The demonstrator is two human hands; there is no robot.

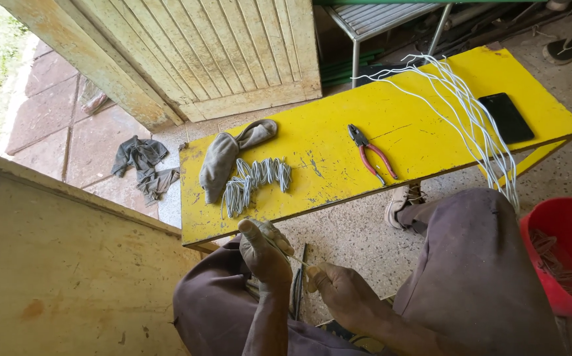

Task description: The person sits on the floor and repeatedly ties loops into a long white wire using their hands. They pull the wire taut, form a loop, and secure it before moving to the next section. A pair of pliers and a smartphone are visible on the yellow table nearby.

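Head view, looking down past my knees: my left hand (264, 254) and right hand (339, 290) are both closed around one thin wire (292, 258), stretched between them just below the near edge of the yellow bench (339, 142). On the bench lie a bundle of cut wire pieces (253, 181), a grey cloth (223, 158), red-handled pliers (371, 155), long white wires (470, 112) and a black phone (505, 117). A red bucket (566, 250) stands at my right.
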